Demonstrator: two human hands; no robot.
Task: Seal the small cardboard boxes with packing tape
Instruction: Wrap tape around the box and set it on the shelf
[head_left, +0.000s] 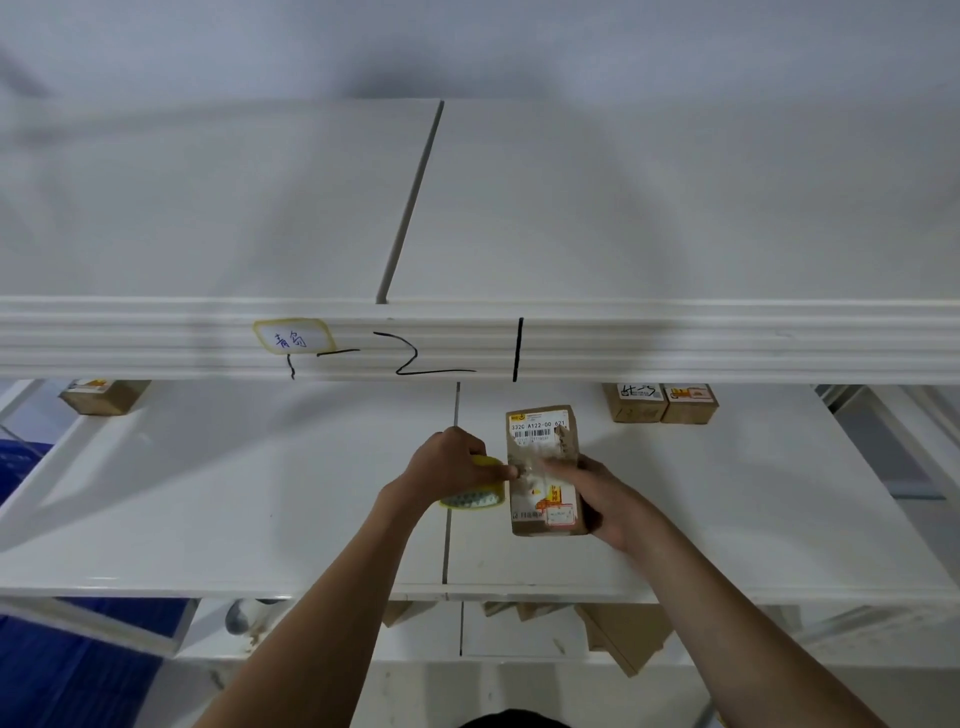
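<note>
A small labelled cardboard box (545, 470) lies on the white shelf (208, 493) near its front edge, the right hand (597, 493) gripping its side. The left hand (452, 467) curls over a yellow tape roll (475, 499), mostly hiding it. Three more boxes (660, 402) at the back edge are partly cut off.

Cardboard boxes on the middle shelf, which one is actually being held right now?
The long labelled box at centre, gripped by the right hand. The single box far left and the pair at back right sit untouched.
</note>
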